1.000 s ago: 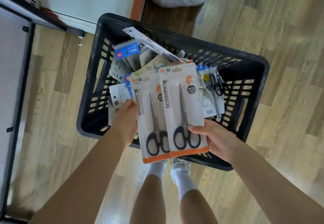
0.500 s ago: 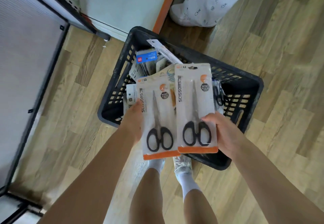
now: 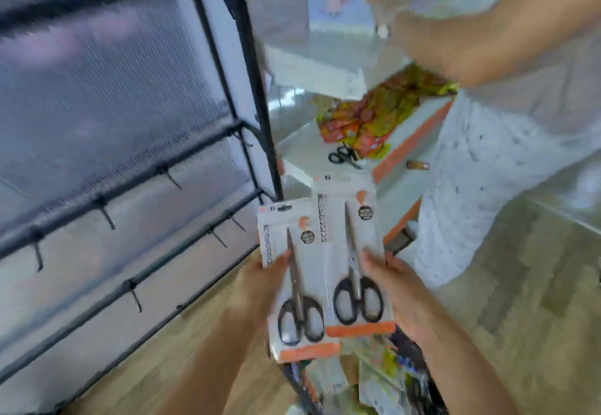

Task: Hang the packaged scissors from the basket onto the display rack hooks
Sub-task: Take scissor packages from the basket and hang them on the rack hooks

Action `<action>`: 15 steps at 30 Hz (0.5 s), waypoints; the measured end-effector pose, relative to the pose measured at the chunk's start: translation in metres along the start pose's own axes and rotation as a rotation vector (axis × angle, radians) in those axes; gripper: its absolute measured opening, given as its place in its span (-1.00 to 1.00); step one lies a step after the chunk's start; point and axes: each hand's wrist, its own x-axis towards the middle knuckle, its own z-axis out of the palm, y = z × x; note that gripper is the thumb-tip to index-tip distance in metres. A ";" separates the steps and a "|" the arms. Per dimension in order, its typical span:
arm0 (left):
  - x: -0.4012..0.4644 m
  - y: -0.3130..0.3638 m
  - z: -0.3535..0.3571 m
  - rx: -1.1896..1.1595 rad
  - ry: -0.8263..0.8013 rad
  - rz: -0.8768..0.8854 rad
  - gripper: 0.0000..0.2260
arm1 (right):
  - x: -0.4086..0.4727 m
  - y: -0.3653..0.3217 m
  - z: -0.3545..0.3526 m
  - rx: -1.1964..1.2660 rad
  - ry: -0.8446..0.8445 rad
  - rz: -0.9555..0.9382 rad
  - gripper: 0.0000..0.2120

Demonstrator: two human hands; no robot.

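Observation:
My left hand (image 3: 260, 279) grips one white scissors pack with an orange bottom strip (image 3: 292, 271). My right hand (image 3: 395, 287) grips a second, identical scissors pack (image 3: 349, 239), held slightly higher and overlapping the first. Both packs show black-handled scissors and stand upright in front of me. The black display rack (image 3: 136, 183) fills the left, with rows of bare hooks (image 3: 105, 213) on its bars, left of the packs. The black basket (image 3: 351, 382) with more packaged goods lies just below my hands, partly hidden by them. The view is blurred.
Another person in a white dotted garment (image 3: 507, 167) stands close at the right, an arm reaching across the top. A white shelf with orange edging (image 3: 400, 151) behind the packs carries colourful packets and loose black scissors (image 3: 343, 156). Wooden floor lies below.
My view has swung up from the basket to the rack. Both hands have lifted the two scissors packs out and up, with the basket now at the bottom edge.

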 end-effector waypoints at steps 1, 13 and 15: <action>-0.014 0.025 -0.011 -0.030 0.022 0.057 -0.67 | -0.004 -0.026 0.017 -0.043 -0.017 -0.042 -0.76; -0.149 0.210 -0.142 -0.234 0.271 0.511 -0.81 | -0.040 -0.209 0.202 -0.130 -0.268 -0.393 -0.81; -0.155 0.223 -0.155 -0.276 0.279 0.539 -0.81 | -0.039 -0.215 0.222 -0.122 -0.219 -0.425 -0.83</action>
